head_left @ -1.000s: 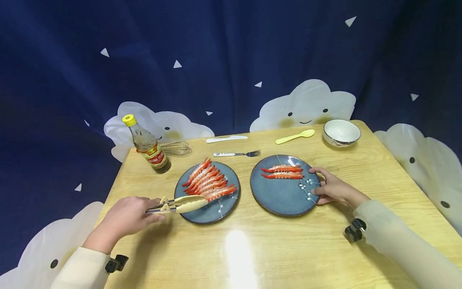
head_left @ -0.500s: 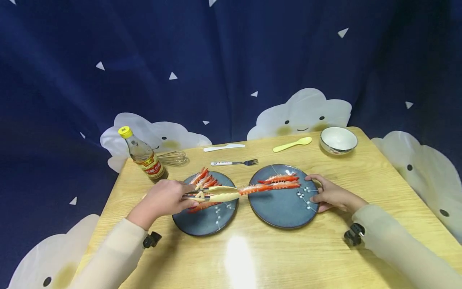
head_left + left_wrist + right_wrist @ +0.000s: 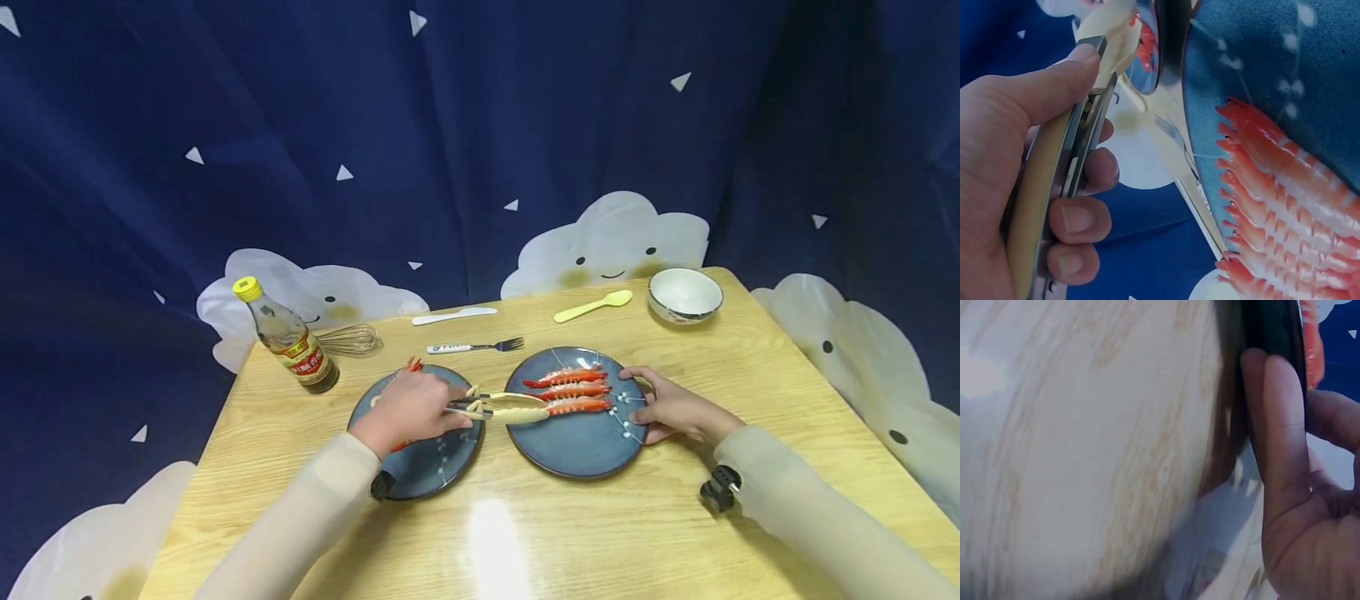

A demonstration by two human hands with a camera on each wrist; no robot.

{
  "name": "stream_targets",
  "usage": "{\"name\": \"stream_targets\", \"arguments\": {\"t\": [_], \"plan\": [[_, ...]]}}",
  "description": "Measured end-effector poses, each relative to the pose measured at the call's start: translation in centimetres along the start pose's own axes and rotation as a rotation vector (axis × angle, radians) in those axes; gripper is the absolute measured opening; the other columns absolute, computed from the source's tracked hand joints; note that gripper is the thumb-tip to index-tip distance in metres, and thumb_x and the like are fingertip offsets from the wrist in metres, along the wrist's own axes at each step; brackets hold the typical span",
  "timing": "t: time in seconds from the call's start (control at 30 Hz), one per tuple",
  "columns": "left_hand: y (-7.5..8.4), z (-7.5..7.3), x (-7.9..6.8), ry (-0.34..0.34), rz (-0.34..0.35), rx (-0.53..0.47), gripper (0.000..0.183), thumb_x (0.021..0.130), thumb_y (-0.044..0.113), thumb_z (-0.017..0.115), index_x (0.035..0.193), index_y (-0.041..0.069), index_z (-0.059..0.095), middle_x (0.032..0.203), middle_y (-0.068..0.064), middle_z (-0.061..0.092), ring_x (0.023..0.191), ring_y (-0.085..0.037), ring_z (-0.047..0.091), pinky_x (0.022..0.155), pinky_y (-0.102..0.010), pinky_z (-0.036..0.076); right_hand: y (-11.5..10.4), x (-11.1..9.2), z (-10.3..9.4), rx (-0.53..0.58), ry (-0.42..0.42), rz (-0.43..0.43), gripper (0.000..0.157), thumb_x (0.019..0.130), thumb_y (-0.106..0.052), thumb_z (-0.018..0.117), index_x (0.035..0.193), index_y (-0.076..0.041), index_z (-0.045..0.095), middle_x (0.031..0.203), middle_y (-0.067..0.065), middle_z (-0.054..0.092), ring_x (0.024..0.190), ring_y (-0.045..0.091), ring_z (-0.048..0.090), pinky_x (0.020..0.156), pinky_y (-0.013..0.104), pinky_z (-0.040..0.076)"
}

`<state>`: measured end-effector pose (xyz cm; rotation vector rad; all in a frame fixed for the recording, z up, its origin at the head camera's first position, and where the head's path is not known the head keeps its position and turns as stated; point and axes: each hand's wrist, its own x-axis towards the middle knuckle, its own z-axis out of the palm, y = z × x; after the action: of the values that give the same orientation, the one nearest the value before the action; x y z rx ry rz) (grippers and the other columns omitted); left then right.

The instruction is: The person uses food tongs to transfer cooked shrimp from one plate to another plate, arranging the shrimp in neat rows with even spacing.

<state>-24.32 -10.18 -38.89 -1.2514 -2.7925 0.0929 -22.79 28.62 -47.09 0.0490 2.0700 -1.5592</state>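
Note:
My left hand [image 3: 416,408] grips a pair of tongs [image 3: 517,410], fingers curled round the metal arms in the left wrist view. Their cream tips reach over the right blue plate [image 3: 577,457], at the tail of the nearest shrimp [image 3: 579,406]. Two more shrimp [image 3: 570,377] lie above it, side by side. At that plate's right rim, my right hand [image 3: 678,410] pinches the edge, seen closely in the right wrist view. Beneath my left hand is the left blue plate [image 3: 442,471]; its row of shrimp [image 3: 1291,206] is mostly hidden in the head view.
A sauce bottle [image 3: 300,354] with a yellow cap stands at the left, beside a whisk [image 3: 352,339]. Along the back lie a white knife [image 3: 453,316], a fork [image 3: 480,346] and a yellow spoon [image 3: 592,307]. A bowl [image 3: 686,296] is at the back right.
My left hand has carried a shrimp in the tongs from the left plate rightward onto the right plate, below the two there. My right hand keeps its hold on the rim.

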Motion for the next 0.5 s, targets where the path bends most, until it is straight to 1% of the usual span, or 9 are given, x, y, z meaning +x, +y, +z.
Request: {"name": "stream_targets", "arguments": {"t": [0.1, 0.17, 0.23, 0.33, 0.43, 0.5], "plan": [[0.3, 0.1, 0.5, -0.008, -0.014, 0.008, 0.030, 0.074, 0.057, 0.055, 0.078, 0.027, 0.059, 0.053, 0.014, 0.045, 0.047, -0.005, 0.044, 0.036, -0.030, 0.030, 0.1, -0.1, 0.0, -0.007, 0.013, 0.002, 0.070, 0.077, 0.004, 0.057, 0.132, -0.017, 0.019, 0.081, 0.016, 0.052, 0.054, 0.019, 0.057, 0.048, 0.035, 0.048], [0.4, 0.2, 0.8, -0.011, -0.021, 0.008, 0.030, 0.074, 0.058, 0.055, 0.070, 0.028, 0.051, 0.051, 0.014, 0.042, 0.046, -0.006, 0.044, 0.036, -0.031, 0.029, 0.2, -0.1, 0.0, -0.003, 0.020, 0.008, 0.070, 0.076, 0.004, 0.057, 0.132, -0.018, 0.020, 0.083, 0.017, 0.052, 0.055, 0.020, 0.058, 0.048, 0.035, 0.048], [0.4, 0.3, 1.0, -0.016, -0.027, 0.007, 0.031, 0.074, 0.058, 0.055, 0.068, 0.029, 0.049, 0.051, 0.014, 0.041, 0.047, -0.007, 0.045, 0.037, -0.031, 0.030, 0.2, 0.0, 0.1, 0.008, 0.029, 0.019, 0.070, 0.076, 0.004, 0.057, 0.132, -0.019, 0.021, 0.086, 0.017, 0.053, 0.058, 0.021, 0.059, 0.049, 0.035, 0.049], [0.3, 0.3, 1.4, -0.034, -0.035, 0.007, 0.030, 0.074, 0.058, 0.055, 0.072, 0.029, 0.053, 0.054, 0.014, 0.047, 0.052, -0.009, 0.050, 0.043, -0.032, 0.036, 0.2, 0.0, 0.1, 0.015, 0.029, 0.023, 0.070, 0.077, 0.004, 0.057, 0.132, -0.020, 0.021, 0.091, 0.018, 0.054, 0.060, 0.021, 0.059, 0.050, 0.035, 0.049], [0.2, 0.3, 1.8, -0.068, -0.049, -0.013, 0.033, 0.074, 0.057, 0.056, 0.088, 0.028, 0.063, 0.064, 0.011, 0.056, 0.061, -0.012, 0.055, 0.051, -0.034, 0.042, 0.1, -0.1, 0.2, 0.019, 0.034, 0.021, 0.070, 0.076, 0.004, 0.057, 0.132, -0.019, 0.021, 0.093, 0.018, 0.054, 0.059, 0.021, 0.059, 0.049, 0.035, 0.048], [0.2, 0.2, 2.0, -0.095, -0.050, -0.017, 0.036, 0.074, 0.057, 0.056, 0.094, 0.027, 0.064, 0.065, 0.010, 0.057, 0.063, -0.013, 0.055, 0.054, -0.034, 0.042, 0.1, -0.2, 0.3, 0.021, 0.030, 0.016, 0.071, 0.076, 0.004, 0.057, 0.132, -0.019, 0.020, 0.093, 0.018, 0.053, 0.059, 0.021, 0.058, 0.048, 0.035, 0.048]]}}
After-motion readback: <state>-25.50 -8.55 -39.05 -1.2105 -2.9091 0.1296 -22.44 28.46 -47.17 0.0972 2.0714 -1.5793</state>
